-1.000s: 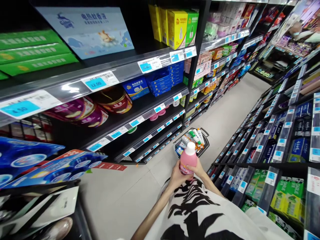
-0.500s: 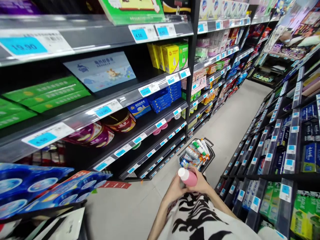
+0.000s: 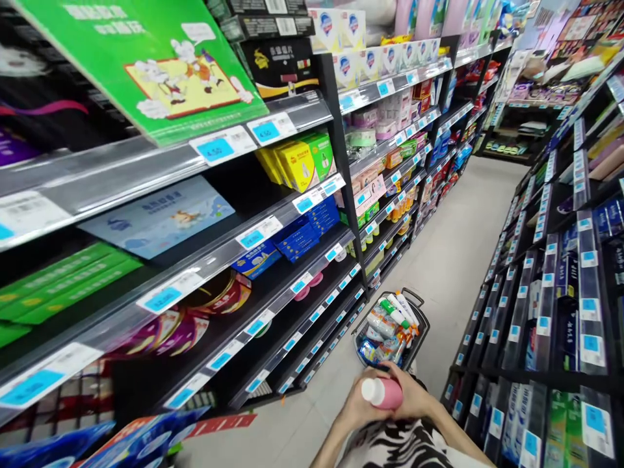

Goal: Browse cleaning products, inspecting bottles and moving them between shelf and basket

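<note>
A pink bottle (image 3: 391, 394) with a white cap is held close to my body, tilted so that its cap points left and toward me. My left hand (image 3: 358, 402) wraps its left side, and my right hand (image 3: 412, 394) is closed round the right side. The fingertips of both hands meet on the far side of the bottle. Just beyond them a dark shopping basket (image 3: 423, 328) stands on the floor, filled with several packs, tubes and bottles.
Shelves (image 3: 273, 240) with boxes, tins and price tags run along my left. Another rack (image 3: 517, 374) of toothpaste-like boxes lines the right. Between them the pale floor aisle (image 3: 453, 227) leads to a display at the far end. Blue packs (image 3: 131, 442) jut out at lower left.
The bottle has gone from upright, label facing me, to tilted with its cap toward me. My view has risen, so my hands and the basket sit lower in the picture.
</note>
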Demonstrator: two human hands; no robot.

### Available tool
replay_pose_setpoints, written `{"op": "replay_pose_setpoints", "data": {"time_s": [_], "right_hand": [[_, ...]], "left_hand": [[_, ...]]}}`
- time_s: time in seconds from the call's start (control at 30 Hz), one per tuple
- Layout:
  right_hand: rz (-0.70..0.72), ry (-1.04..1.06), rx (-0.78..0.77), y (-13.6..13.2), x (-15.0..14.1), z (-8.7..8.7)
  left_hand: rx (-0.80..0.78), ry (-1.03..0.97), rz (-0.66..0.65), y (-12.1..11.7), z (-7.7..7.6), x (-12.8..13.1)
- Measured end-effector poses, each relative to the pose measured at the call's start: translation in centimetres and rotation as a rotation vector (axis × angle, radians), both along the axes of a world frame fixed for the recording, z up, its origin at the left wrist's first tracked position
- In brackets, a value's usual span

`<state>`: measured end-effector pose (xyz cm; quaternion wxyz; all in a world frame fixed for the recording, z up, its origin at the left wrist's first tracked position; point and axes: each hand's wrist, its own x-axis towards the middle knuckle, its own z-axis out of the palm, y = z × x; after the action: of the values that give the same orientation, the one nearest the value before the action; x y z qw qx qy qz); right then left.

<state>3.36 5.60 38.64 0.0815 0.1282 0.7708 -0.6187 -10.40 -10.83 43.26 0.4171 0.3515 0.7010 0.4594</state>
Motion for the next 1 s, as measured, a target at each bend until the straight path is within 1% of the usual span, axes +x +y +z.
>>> {"op": "replay_pose_setpoints", "data": {"time_s": [0.1, 0.23, 0.33, 0.43, 0.53, 0.6, 0.7, 0.8, 0.9, 1.0], "right_hand": [[-0.001, 0.067, -0.006, 2.6, -0.4, -0.7], [-0.051, 0.154, -0.001, 6.0, -2.0, -1.2], [-0.126, 0.21, -0.023, 8.6, -3.6, -1.3], [-0.203, 0.229, -0.08, 11.4, -5.0, -1.6], [-0.345, 0.221, -0.109, 14.6, -5.4, -2.6], [-0.487, 0.218, -0.084, 16.8, -5.0, -3.7], [-0.685, 0.161, -0.07, 19.9, -3.3, -5.3], [-0.798, 0.11, -0.049, 22.1, -1.1, -6.8], [-0.947, 0.141, 0.022, 22.7, 0.8, -7.7], [-1.125, 0.182, 0.049, 21.3, 1.7, -8.2]], "left_hand": [[0.089, 0.092, 0.082, 2.5, -0.2, 0.9], [0.114, 0.179, 0.231, 5.5, -0.8, 1.1], [0.076, 0.246, 0.381, 7.3, -1.0, 0.3], [0.023, 0.306, 0.481, 8.5, -0.4, -1.6], [0.012, 0.388, 0.525, 9.0, 0.5, -4.7], [0.008, 0.451, 0.554, 9.2, 0.9, -7.5], [-0.024, 0.55, 0.588, 9.6, 1.1, -12.4], [-0.056, 0.62, 0.594, 10.4, 0.6, -17.6], [-0.049, 0.647, 0.585, 11.4, -0.2, -22.3], [-0.041, 0.656, 0.582, 12.7, -1.3, -26.0]]}}
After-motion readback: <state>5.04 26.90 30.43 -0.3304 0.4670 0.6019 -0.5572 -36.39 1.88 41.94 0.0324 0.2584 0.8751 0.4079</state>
